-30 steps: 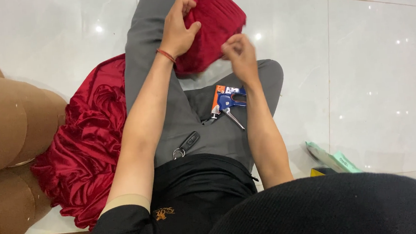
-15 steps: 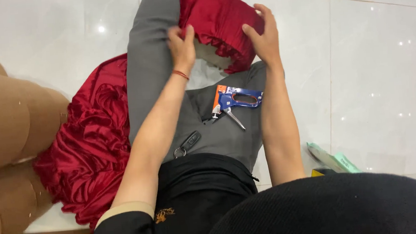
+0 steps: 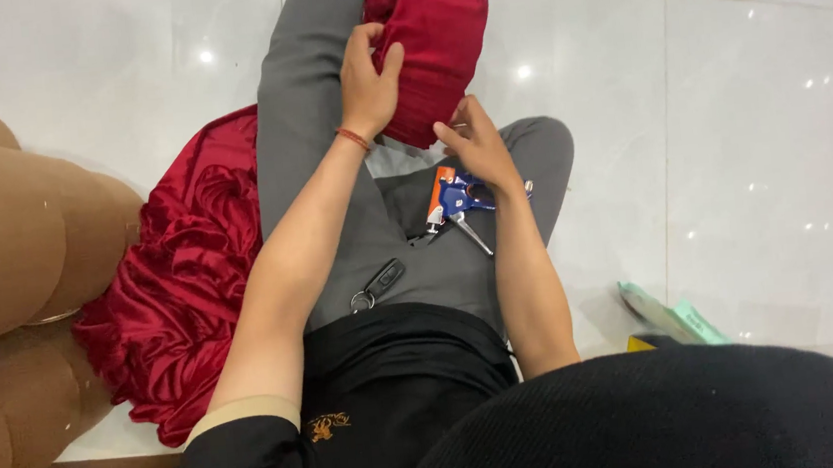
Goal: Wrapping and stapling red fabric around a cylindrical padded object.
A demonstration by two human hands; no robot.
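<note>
I sit on the floor in grey trousers with a red fabric-covered piece (image 3: 434, 37) held over my left leg. My left hand (image 3: 368, 83) grips its left edge, fingers curled into the cloth. My right hand (image 3: 474, 144) pinches the lower edge of the same red piece. Just below that hand, a blue and orange staple gun (image 3: 459, 198) lies on my thigh. A dark key fob with a ring (image 3: 379, 285) rests lower on my lap.
A heap of red satin cloth (image 3: 175, 285) lies on the white tiled floor (image 3: 729, 136) at my left, against tan padded cushions (image 3: 6, 250). Green and yellow packets (image 3: 670, 317) lie by my right side.
The red piece has been turned and lifted slightly. My right hand came off its right side down to its lower edge; my left hand shifted up along its left edge.
</note>
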